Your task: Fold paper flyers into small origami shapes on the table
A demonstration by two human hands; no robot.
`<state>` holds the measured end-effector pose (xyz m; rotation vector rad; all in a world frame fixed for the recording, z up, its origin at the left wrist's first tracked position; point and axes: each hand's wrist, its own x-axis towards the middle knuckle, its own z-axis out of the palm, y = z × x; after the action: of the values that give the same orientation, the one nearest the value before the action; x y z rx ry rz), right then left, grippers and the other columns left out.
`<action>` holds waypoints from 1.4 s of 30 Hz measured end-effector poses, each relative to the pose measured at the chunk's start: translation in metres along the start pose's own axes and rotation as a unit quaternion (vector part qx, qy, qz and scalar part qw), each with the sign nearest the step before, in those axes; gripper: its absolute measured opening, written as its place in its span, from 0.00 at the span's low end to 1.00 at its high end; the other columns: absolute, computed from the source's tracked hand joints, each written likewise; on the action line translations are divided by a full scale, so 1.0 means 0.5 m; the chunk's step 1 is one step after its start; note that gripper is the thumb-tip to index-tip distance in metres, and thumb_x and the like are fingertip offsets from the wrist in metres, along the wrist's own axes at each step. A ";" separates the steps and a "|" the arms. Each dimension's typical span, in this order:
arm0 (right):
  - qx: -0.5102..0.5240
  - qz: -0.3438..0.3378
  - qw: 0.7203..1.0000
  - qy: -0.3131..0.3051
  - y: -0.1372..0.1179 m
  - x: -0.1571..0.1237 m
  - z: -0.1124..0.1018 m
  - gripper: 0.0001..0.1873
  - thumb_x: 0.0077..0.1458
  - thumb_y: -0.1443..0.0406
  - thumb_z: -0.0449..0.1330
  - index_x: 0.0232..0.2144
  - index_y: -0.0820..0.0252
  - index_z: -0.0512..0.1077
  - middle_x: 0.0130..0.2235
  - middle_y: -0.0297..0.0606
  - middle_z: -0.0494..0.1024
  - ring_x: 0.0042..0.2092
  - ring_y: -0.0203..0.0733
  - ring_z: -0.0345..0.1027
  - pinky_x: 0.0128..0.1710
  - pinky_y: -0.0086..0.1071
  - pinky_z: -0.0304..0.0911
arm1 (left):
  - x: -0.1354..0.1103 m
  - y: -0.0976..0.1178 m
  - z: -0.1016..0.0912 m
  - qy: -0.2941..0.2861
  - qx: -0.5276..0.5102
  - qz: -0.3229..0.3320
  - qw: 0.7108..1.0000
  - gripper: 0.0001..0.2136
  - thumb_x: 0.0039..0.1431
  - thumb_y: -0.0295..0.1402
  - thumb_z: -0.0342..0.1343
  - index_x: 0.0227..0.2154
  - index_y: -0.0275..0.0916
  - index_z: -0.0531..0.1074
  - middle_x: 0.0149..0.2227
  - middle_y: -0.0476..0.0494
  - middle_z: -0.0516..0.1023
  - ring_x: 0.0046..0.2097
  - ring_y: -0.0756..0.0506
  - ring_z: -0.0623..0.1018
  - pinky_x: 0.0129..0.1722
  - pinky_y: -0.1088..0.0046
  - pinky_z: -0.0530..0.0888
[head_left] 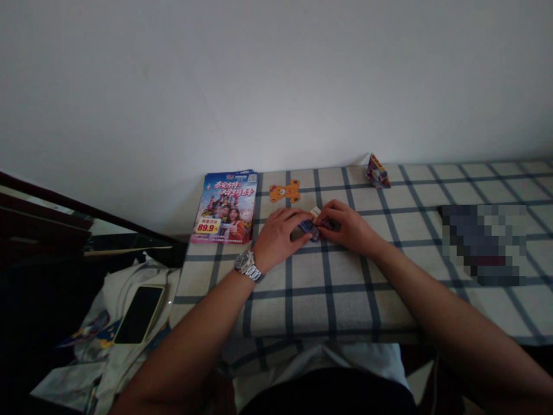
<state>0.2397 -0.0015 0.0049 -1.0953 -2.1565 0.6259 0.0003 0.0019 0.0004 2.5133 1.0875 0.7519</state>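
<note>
Both my hands meet over a small folded piece of printed paper (311, 226) on the checked tablecloth (328, 288). My left hand (279, 233), with a metal watch at the wrist, presses its curled fingers on the paper's left side. My right hand (345, 226) pinches the paper's right end. Most of the paper is hidden under the fingers.
A stack of colourful flyers (227, 206) lies at the table's left rear corner. An orange bear print (285, 191) is behind my hands. A folded paper shape (377, 171) stands by the wall. A blurred patch (484, 242) lies at right. A phone (139, 314) rests left of the table.
</note>
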 end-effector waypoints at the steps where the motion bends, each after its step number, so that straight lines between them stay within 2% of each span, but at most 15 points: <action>1: 0.004 0.000 1.000 0.001 0.001 0.000 -0.001 0.03 0.61 0.65 0.65 0.39 0.55 0.77 0.43 0.40 0.74 0.43 0.45 0.73 0.44 0.38 0.69 | 0.000 -0.001 0.000 0.000 0.000 0.002 1.000 0.18 0.64 0.34 0.65 0.56 0.46 0.74 0.56 0.44 0.77 0.57 0.39 0.75 0.61 0.52 0.71; 5: 0.010 0.019 1.000 0.016 0.006 -0.003 -0.007 0.04 0.66 0.64 0.61 0.40 0.55 0.76 0.41 0.39 0.76 0.39 0.43 0.73 0.39 0.36 0.68 | 0.000 -0.004 0.002 0.000 0.004 0.009 1.000 0.18 0.66 0.35 0.63 0.57 0.46 0.75 0.56 0.43 0.77 0.57 0.38 0.75 0.61 0.51 0.72; 12: 0.001 0.020 1.000 0.005 0.008 -0.004 -0.008 0.06 0.62 0.62 0.66 0.41 0.55 0.76 0.43 0.40 0.76 0.43 0.45 0.73 0.44 0.37 0.70 | -0.002 -0.008 0.005 0.002 0.011 0.014 1.000 0.18 0.66 0.36 0.63 0.58 0.46 0.75 0.57 0.43 0.76 0.58 0.38 0.74 0.61 0.51 0.72; 23: 0.001 0.012 1.000 -0.003 0.018 -0.005 -0.005 0.03 0.61 0.63 0.67 0.38 0.55 0.77 0.45 0.40 0.75 0.42 0.43 0.73 0.42 0.38 0.71 | -0.002 -0.004 -0.001 -0.006 0.007 0.016 1.000 0.16 0.67 0.37 0.62 0.55 0.45 0.75 0.57 0.43 0.76 0.58 0.39 0.74 0.61 0.53 0.71; 31: 0.000 -0.003 1.000 0.000 0.022 -0.006 -0.003 0.04 0.62 0.61 0.66 0.38 0.53 0.79 0.46 0.41 0.75 0.46 0.47 0.74 0.47 0.42 0.73 | -0.003 -0.004 -0.003 -0.020 0.018 0.016 0.999 0.20 0.60 0.39 0.68 0.55 0.47 0.75 0.58 0.43 0.75 0.59 0.36 0.74 0.62 0.50 0.70; 37: 0.007 -0.026 1.000 -0.016 0.024 -0.009 -0.013 0.07 0.64 0.59 0.65 0.42 0.53 0.79 0.48 0.43 0.75 0.48 0.49 0.74 0.52 0.45 0.72 | -0.003 -0.003 -0.003 -0.017 0.017 0.017 1.000 0.18 0.63 0.41 0.66 0.55 0.46 0.75 0.58 0.43 0.75 0.59 0.37 0.73 0.62 0.51 0.70; 42: 0.004 -0.058 0.997 -0.046 0.027 -0.013 -0.027 0.16 0.58 0.58 0.70 0.48 0.50 0.78 0.51 0.44 0.75 0.53 0.52 0.73 0.54 0.47 0.72 | -0.003 -0.002 -0.003 -0.010 0.010 0.012 1.000 0.18 0.63 0.41 0.66 0.54 0.47 0.76 0.56 0.42 0.75 0.58 0.37 0.74 0.61 0.50 0.71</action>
<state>0.2594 0.0021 0.0032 -0.9469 -2.2761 0.6424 -0.0017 0.0015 0.0007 2.5492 1.0636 0.7254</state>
